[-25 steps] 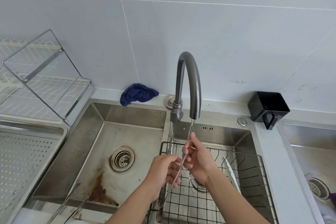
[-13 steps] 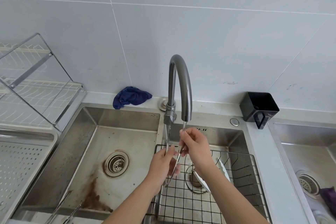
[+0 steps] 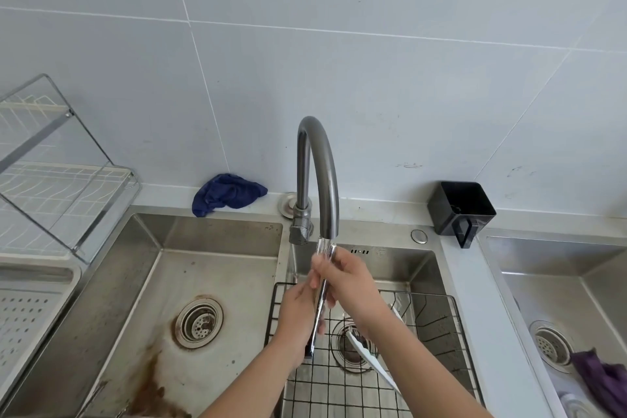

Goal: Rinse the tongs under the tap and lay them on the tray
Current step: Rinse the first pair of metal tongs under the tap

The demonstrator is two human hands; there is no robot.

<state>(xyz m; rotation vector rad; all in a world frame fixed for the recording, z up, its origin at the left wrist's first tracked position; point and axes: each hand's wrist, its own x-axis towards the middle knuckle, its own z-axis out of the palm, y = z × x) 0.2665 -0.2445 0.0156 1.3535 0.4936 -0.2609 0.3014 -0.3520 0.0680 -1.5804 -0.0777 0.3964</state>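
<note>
Steel tongs [image 3: 320, 302] stand nearly upright under the curved tap [image 3: 322, 173], and water runs from the spout onto their top end. My right hand [image 3: 346, 282] grips the upper part just below the spout. My left hand [image 3: 297, 319] holds the lower part, its fingers curled round the metal. The tongs hang over the middle basin, above a black wire rack [image 3: 437, 326]. The perforated tray [image 3: 30, 309] lies at the far left on the counter.
A stained left basin [image 3: 203, 268] has a round drain. A blue cloth [image 3: 227, 193] lies behind it. A wire dish rack [image 3: 61, 173] stands above the tray. A black holder [image 3: 461, 209] sits right of the tap. A white plate [image 3: 369, 360] leans in the wire rack. The right basin holds a purple cloth [image 3: 600, 377].
Both hands have raised the tongs towards the spout, so the top end now sits right under the running water. The view has shifted slightly.
</note>
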